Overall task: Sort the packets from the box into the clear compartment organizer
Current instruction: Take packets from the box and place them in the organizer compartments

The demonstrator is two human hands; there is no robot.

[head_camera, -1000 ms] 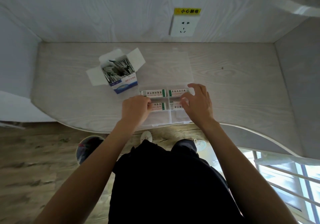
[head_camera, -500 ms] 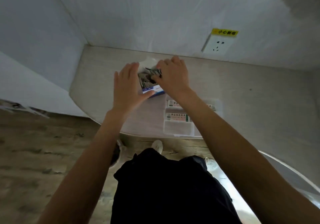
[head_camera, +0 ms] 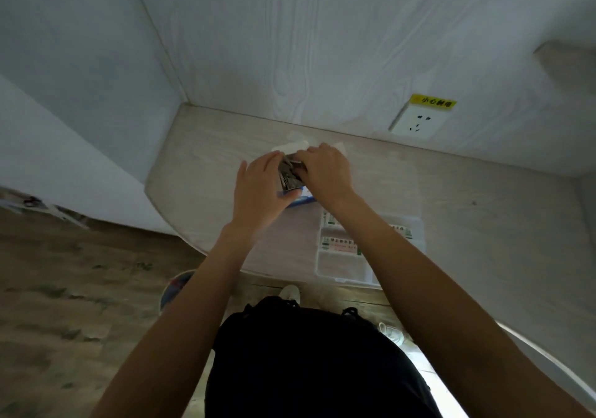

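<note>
Both hands have left the organizer, where they were a second ago, and are now up at the box near the desk's back edge.

Nearest, at the desk's curved front edge, lies the clear compartment organizer [head_camera: 342, 264], its open lid spread flat to the left. Its front compartment looks bare; the ones behind it hold flat white packets [head_camera: 338, 245] with green print, partly hidden by the right forearm that crosses over them. Below the desk edge a round bin [head_camera: 172, 288] stands on the wooden floor, beside the person's dark clothing.

Farther in, just behind the organizer's lid, stands the box [head_camera: 298, 199], white with a blue band, flaps open toward the wall. The left hand [head_camera: 258, 188] grips its left side, palm against the wall of the box, fingers laid up along it and thumb hooked round the blue front. The right hand [head_camera: 325, 172] is on top of the open box, fingers curled down into the dark silvery packets [head_camera: 288, 177] standing inside; they seem to be pinching some, though the fingertips are hidden and I cannot tell how many.

Beyond, on the pale wood-grain wall above the desk's back edge, sits a white socket [head_camera: 417, 124] with a yellow label [head_camera: 433, 102] above it.
</note>
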